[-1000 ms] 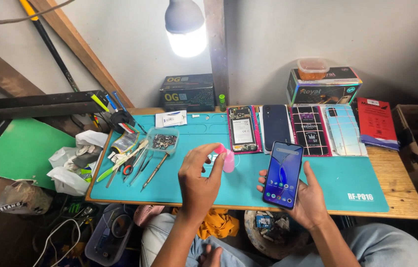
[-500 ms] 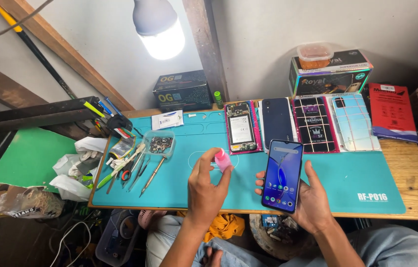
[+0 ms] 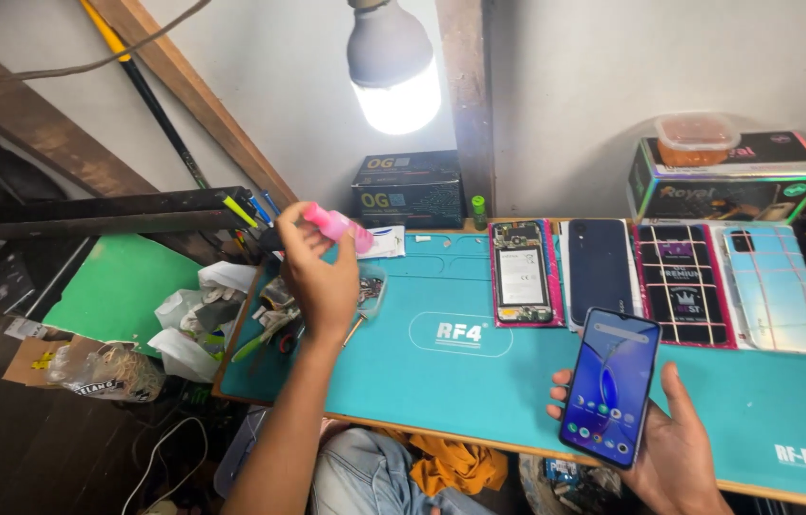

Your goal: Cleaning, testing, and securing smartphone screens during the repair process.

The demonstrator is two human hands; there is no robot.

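We've got the left hand (image 3: 322, 277) pinching a pink bottle (image 3: 334, 226) above the teal mat (image 3: 479, 381), while the right hand (image 3: 675, 458) grips the lit phone (image 3: 610, 384) screen-up so it's readable.

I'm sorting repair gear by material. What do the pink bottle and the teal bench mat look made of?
Pink bottle in the left hand: likely plastic, smooth and slightly glossy. Teal mat: probably silicone or rubber, matte, lying flat with moulded recesses.

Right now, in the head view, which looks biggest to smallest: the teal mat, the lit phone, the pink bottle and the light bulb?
1. Teal mat, by far the largest.
2. Lit phone in the right hand, though it sits closer to the camera.
3. Light bulb, partly cut off, so unsure against the phone.
4. Pink bottle in the left hand.
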